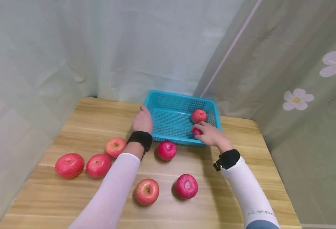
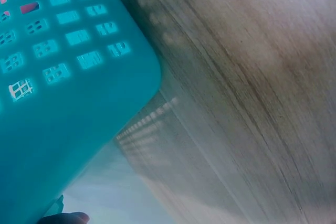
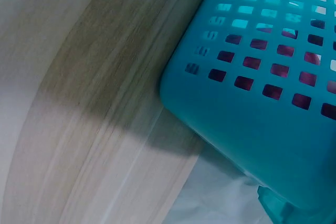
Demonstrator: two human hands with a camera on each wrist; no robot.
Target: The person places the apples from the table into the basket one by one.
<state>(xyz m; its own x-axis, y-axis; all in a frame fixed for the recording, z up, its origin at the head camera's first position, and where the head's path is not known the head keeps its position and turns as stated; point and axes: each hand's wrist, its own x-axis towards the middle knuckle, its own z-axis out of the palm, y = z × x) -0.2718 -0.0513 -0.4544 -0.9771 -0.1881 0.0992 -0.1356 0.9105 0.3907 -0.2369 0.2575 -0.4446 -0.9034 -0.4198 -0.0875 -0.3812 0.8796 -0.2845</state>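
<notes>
Blue plastic forms the basket [image 1: 168, 122] at the far edge of the wooden tabletop [image 1: 213, 197], close to a pale curtain [image 1: 162, 47]. The person's left hand [image 1: 143, 121] is at the basket's left side, its grip curled on the rim. The right hand [image 1: 211, 133] reaches into the near right corner, its grip narrow around a dark red apple [image 1: 197, 132] partly hidden by the fingers; whether that fruit touches the basket's floor cannot be told. Just behind it, a lighter apple [image 1: 199, 116] sits inside by the right wall. Outside, a crimson apple [image 1: 166, 150] lies just before the near wall. Nearer the person, a striped apple [image 1: 147, 191] and a magenta apple [image 1: 186, 186] stand apart. Left of the left forearm, three apples [image 1: 98, 165] lie close together.
</notes>
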